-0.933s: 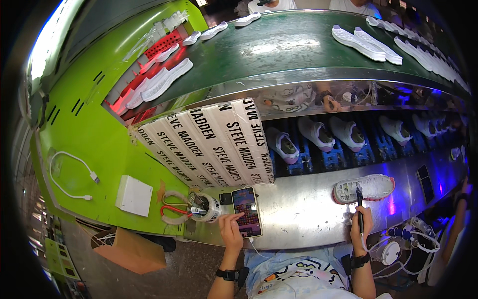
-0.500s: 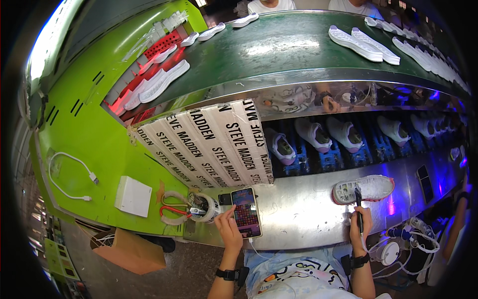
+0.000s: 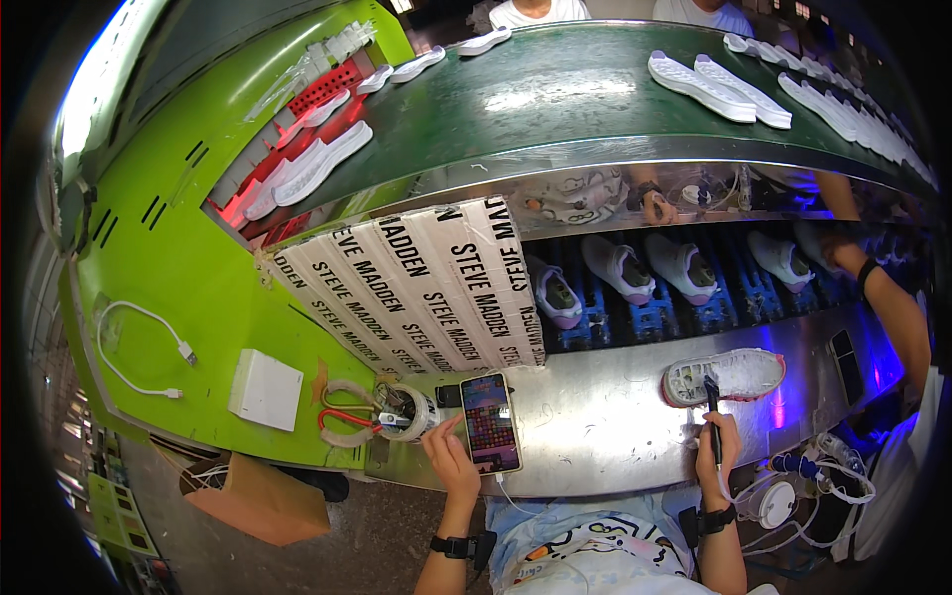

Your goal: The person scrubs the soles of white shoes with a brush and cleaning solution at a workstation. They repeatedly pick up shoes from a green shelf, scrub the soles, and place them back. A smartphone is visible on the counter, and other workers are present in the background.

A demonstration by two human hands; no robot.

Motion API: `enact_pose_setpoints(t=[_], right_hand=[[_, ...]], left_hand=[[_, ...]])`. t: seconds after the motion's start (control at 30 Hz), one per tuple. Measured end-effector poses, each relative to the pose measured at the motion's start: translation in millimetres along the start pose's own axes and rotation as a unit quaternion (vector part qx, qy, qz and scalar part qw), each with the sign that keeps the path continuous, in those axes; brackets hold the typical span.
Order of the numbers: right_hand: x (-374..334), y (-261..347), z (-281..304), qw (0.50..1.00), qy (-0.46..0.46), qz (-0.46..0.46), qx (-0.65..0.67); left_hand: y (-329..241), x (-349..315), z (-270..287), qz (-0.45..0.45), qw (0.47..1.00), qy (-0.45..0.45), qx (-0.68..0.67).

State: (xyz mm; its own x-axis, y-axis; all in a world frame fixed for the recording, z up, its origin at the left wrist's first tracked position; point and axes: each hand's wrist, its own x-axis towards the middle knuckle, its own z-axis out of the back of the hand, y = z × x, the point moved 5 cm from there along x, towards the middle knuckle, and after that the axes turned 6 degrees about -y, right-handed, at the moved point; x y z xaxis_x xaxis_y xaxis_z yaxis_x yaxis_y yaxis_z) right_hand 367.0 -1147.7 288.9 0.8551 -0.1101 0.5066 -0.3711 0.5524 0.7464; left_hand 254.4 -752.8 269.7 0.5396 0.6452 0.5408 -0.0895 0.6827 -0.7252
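Note:
A black-handled brush (image 3: 716, 431) is held in my right hand (image 3: 726, 443). Its tip rests on the inside of a white shoe sole (image 3: 749, 375) with a pinkish edge, which lies on the metal ledge. My left hand (image 3: 453, 462) is beside the lower left edge of a phone (image 3: 492, 424); its fingers are loosely stretched out and hold nothing. Colourful small tiles show on the phone's lit screen, and a white cable (image 3: 508, 496) runs from its bottom end. Just left of the phone stands a white cup (image 3: 409, 412) with tools in it.
A printed cardboard box (image 3: 416, 288) stands behind the phone. Shoes (image 3: 684, 270) ride on a lower blue rack; a co-worker's arm (image 3: 888, 302) reaches in there. White soles (image 3: 704, 87) lie on the green belt (image 3: 555, 109). A tape roll (image 3: 342, 436) and white box (image 3: 268, 390) sit left.
My left hand has drawn slightly left, away from the phone's screen. A co-worker's arm has reached in from the right to the shoes. Soles on the belt and shoes have shifted slightly left.

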Motion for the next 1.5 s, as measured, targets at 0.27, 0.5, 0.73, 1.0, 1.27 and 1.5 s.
enact_pose_setpoints(t=[0.27,0.5,0.73,1.0,1.27,1.5], right_hand=[[3,7,3,0.999,-0.042,0.018,0.005],[3,14,9,0.999,-0.025,0.024,-0.012],[2,13,12,0.999,-0.027,-0.003,-0.019],[2,16,17,1.0,-0.02,-0.016,-0.018],[1,17,19,0.999,-0.026,-0.008,-0.022],[0,17,22,0.999,-0.033,-0.009,-0.024]], left_hand=[[1,-2,3,0.021,0.999,-0.009,-0.025],[-4,-2,5,0.021,0.999,-0.004,-0.034],[-13,-1,4,-0.017,0.999,0.01,-0.047],[-8,-7,6,-0.02,0.994,0.017,-0.102],[-20,-2,8,-0.034,0.993,0.029,-0.11],[-21,-3,7,-0.039,0.994,0.036,-0.099]])
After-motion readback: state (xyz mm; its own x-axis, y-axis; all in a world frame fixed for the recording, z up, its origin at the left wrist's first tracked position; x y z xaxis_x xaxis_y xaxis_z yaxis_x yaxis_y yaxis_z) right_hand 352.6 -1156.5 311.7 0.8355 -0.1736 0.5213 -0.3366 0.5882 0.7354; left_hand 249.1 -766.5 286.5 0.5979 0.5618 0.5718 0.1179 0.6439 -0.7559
